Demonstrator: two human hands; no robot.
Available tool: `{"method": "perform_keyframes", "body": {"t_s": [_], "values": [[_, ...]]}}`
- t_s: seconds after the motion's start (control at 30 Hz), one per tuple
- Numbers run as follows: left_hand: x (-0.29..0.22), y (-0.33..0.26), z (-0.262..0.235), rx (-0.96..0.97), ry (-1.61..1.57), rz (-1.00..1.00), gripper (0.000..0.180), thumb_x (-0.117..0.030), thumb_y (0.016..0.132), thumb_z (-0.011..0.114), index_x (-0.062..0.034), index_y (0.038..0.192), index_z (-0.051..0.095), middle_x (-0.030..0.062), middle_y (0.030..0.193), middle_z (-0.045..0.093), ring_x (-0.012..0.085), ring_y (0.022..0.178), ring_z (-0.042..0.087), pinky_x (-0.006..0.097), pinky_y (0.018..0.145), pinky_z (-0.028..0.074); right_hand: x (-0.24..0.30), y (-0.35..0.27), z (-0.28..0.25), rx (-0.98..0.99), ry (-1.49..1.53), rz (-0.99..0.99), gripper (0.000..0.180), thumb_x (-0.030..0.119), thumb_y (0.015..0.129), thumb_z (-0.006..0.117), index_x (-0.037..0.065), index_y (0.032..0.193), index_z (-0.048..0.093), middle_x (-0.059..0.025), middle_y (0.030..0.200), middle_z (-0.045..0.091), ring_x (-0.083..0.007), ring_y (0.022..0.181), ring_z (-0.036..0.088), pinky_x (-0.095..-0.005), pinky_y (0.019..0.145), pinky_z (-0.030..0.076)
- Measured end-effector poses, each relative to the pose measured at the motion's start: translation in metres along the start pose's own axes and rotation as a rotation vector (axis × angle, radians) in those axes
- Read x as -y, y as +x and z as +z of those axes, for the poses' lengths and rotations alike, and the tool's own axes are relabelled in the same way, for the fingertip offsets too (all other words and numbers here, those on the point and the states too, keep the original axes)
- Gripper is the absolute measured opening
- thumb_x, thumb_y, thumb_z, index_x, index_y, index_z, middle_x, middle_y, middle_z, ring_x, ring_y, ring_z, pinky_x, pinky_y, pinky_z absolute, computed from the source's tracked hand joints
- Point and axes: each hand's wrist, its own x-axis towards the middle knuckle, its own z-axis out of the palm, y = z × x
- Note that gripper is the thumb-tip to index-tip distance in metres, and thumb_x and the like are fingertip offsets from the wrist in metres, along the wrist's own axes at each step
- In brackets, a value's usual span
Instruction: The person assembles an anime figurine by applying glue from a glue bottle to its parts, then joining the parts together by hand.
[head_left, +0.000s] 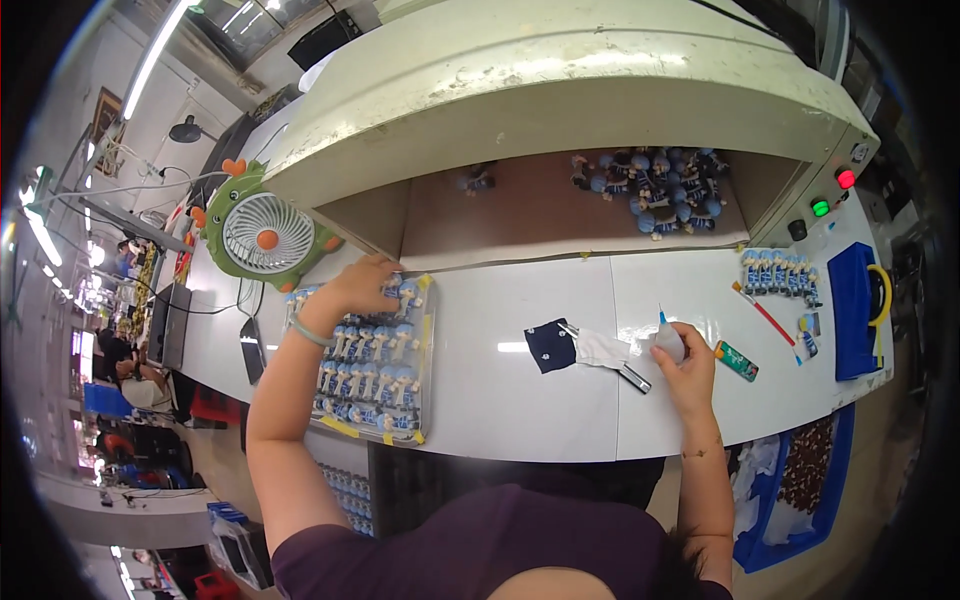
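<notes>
Over on the left, the left hand (362, 285) reaches across the far end of a clear tray (428, 340), fingers bent down among the small blue-and-white figurines (370, 380); its fingertips are partly hidden, so I can't tell whether it grips one. And here on the right, the right hand (688, 370) closes thumb and fingers around a squeeze bottle (670, 346), up off the near part of the white table (490, 400), just right of the white cloth (600, 350). That grip sits on the body, probably to press it while leaving the thin blue nozzle clear. The tray's rows run side to side, likely so each figurine is easy to pick out, and yellow tape (420, 437) marks its corner, perhaps as binding. The dark cloth (550, 346) lies between the hands, presumably within quick reach for wiping. Now the direction: the bottle's nozzle points away from the person, leaning slightly left, its long axis running roughly from the palm toward the cabinet (570, 110); how steeply it rises is hard to judge.
</notes>
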Motion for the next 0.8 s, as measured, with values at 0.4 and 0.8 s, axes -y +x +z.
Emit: {"method": "perform_keyframes", "body": {"t_s": [0.4,0.8], "values": [[-0.041,-0.01,-0.007,0.025,0.186,0.114,0.063,-0.021,0.054,0.07,-0.0042,0.111,0.051,0.0177,0.109,0.05,0.0327,0.106,0.043,0.038,0.09,0.036,0.014,0.002,0.0,-0.025,-0.056,0.018,0.026,0.004,0.066,0.066,0.002,0.09,0.055,-0.0091,0.083,0.056,-0.0201,0.078,0.054,-0.027,0.069,0.042],[-0.171,0.196,-0.035,-0.725,0.034,0.447,0.034,-0.017,0.063,0.064,-0.0091,0.096,0.058,0.012,0.096,0.057,0.0276,0.086,0.055,0.038,0.071,0.044,0.012,0.005,0.005,-0.095,-0.135,-0.05,0.025,0.003,0.066,0.063,0.005,0.088,0.051,-0.0081,0.084,0.056,-0.0233,0.079,0.053,-0.0295,0.07,0.041]]}}
